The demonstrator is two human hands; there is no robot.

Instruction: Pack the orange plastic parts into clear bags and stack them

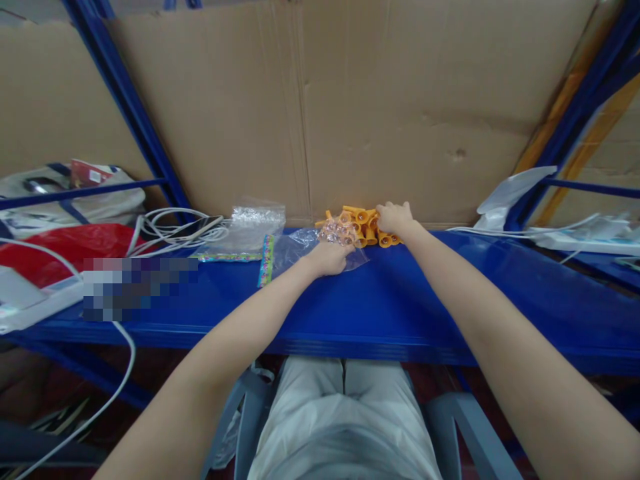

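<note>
Near the back of the blue shelf lies a pile of orange flared plastic pieces [369, 227], shaped like small horns with shiny centres. My left hand [331, 257] is closed on a clear plastic bag [295, 244] at its right end. The bag lies flat, with a colourful printed strip [267, 260] at its left end, and its film covers some of the orange pieces. At the right side of the pile, my right hand [394, 217] curls its fingers over several orange pieces. Its fingertips are partly hidden.
More clear bags [255, 230] lie left of my hands, beside coiled white cables [185, 230]. A red bag [55, 247] and a white power strip [40, 305] sit further left. Cardboard [350, 100] stands behind the blue shelf [350, 313]. Another power strip [585, 239] is at right.
</note>
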